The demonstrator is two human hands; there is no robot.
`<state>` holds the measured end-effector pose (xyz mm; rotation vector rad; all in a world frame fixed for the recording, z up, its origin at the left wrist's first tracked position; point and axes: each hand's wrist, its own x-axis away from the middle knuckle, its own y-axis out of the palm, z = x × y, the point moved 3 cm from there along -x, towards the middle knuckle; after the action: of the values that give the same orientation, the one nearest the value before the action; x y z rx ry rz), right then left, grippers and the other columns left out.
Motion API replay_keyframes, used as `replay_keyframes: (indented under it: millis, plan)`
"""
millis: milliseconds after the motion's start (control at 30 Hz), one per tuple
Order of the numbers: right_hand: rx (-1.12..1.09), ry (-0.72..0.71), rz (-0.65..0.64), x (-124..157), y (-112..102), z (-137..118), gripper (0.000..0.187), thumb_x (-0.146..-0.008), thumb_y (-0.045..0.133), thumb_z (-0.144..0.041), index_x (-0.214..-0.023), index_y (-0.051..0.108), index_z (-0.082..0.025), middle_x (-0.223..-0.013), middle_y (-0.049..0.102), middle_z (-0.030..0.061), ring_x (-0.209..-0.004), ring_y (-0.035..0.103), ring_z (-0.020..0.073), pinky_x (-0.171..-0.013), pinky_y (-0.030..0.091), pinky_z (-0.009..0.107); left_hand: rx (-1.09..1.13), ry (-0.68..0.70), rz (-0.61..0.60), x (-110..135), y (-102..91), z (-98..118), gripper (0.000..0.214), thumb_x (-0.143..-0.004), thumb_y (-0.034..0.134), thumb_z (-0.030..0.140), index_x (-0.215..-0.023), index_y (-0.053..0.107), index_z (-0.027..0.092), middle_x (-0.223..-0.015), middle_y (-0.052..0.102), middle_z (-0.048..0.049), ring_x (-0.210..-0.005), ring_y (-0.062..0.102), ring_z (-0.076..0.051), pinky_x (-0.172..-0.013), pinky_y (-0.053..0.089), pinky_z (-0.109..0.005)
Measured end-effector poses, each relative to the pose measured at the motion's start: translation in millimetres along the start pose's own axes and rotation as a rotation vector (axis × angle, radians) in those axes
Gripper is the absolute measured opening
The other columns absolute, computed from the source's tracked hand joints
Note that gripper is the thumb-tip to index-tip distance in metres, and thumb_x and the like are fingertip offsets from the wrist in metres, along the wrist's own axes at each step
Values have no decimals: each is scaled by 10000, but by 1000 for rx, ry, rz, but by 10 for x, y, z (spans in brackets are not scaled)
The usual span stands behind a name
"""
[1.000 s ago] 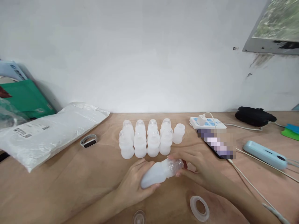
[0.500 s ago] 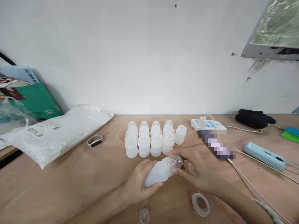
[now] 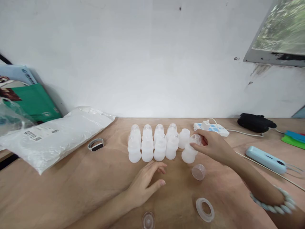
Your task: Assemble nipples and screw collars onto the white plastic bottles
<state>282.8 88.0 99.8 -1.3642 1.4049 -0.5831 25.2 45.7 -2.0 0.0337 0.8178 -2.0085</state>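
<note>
Clock: read from the left hand [image 3: 148,184], with 12 pointing to the wall.
Held bottle [image 3: 188,156]: now at 2 o'clock, just right of the front row; half a second ago it lay tilted between both hands. Its base seems to meet the tabletop [image 3: 71,194], though the view is too small to be sure.
Right hand [image 3: 212,144]: clamped on the bottle's clear dome, thumb on the near side, fingers beyond.
Left hand: holding nothing, thumb and fingers apart and loosely curled; it has let go of the bottle's body.
Capped bottles [image 3: 147,152]: upright at 12 o'clock, two rows of four, unchanged.
Open bottle [image 3: 184,140]: at 1 o'clock, no dome on it, just behind the held one.
Loose dome [image 3: 198,172]: at 3 o'clock, now in plain view since the right hand moved off.
Ring [image 3: 205,210]: lying flat at 4 o'clock.
Clear round piece [image 3: 148,220]: at 6 o'clock.
Meaning: the held bottle looks fully closed, so two-handed fitting has given way to one-handed placing; the loose parts remain unused.
</note>
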Motion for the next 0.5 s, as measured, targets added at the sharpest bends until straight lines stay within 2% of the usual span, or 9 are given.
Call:
replay_keyframes:
  millis: [167,267,333,400,500]
  plan:
    - [-2,-21,-15,-200,241,49,271,-854,580,-421,-705,446,-239,-605,497,-39,-536,464,147,-519,306,277,25,-23,5,-5,3,-12,334,-1010,459,475,-1179,583,215,-1012,697,-72,-943,638,-244,-884,499,-383]
    - [-13,-36,-16,-232,304,83,259,-879,580,-468,-826,550,-216,-633,537,-34,-566,509,160,-536,337,277,73,-61,0,-10,9,-22,369,-1000,456,507,-1151,604,205,-981,687,-72,-896,626,-237,-843,498,-371]
    - [-17,-30,-6,-207,275,127,317,-898,567,-505,-1005,594,-208,-663,567,-30,-596,549,177,-554,365,282,96,-81,-12,-16,17,-30,410,-996,444,543,-1119,622,196,-962,684,-72,-867,615,-232,-812,494,-359]
    - [-12,-7,17,-137,190,167,372,-917,544,-535,-1102,584,-215,-672,574,-30,-601,565,188,-559,375,289,116,-93,-43,-25,28,-39,478,-993,419,595,-1074,649,184,-925,688,-71,-832,607,-222,-763,488,-337]
    - [11,9,31,73,40,162,271,-907,570,-497,-978,589,-236,-642,559,-31,-565,545,180,-540,365,290,163,-116,-148,-52,28,-44,601,-953,416,705,-1019,703,181,-839,702,-54,-754,596,-198,-676,472,-295]
